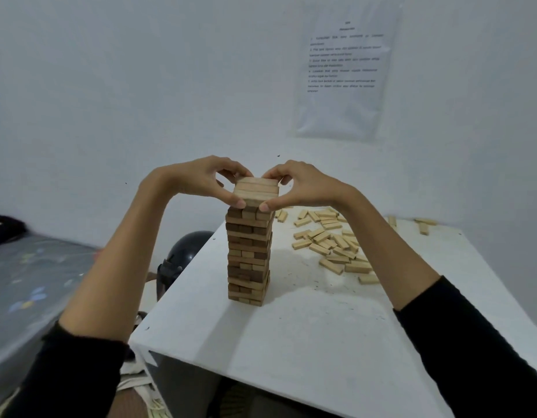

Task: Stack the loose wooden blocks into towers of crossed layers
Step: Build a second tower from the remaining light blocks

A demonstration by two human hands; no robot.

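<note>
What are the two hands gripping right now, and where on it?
Both pinch the top layer of the tower: the left hand at its left side, the right hand at its right side.

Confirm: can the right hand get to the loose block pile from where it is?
Probably yes. The right hand pinches the top layer of the tower, but the loose blocks lie uncovered on the table just right of the tower, with nothing standing between.
</note>
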